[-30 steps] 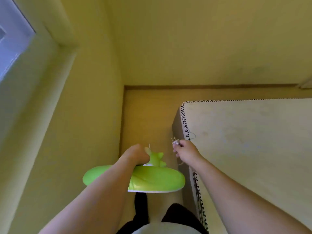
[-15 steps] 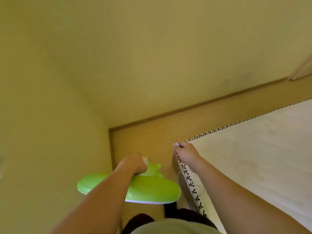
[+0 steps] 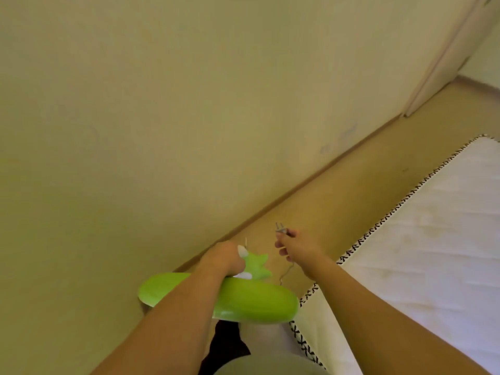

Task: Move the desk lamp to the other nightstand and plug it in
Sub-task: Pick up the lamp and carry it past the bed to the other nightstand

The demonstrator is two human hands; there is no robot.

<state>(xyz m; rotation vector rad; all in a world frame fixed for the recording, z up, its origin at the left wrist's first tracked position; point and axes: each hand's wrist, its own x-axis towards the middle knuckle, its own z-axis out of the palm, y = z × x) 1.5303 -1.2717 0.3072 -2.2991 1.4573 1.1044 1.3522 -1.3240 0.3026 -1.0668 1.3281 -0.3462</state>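
Beside the mattress (image 3: 422, 255), left hand (image 3: 226, 257) clamps lamp (image 3: 243, 301), right hand (image 3: 296, 246) pinches plug (image 3: 281, 229).

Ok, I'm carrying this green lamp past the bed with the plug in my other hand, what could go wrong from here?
1. The cord hangs slack between the right hand and the green lamp, close to the mattress corner; it might snag there.
2. The left hand carries the whole lamp alone, so it could tip or slip.
3. The plug has its prongs bare and pointing ahead, so they could scrape the wall in this narrow gap.
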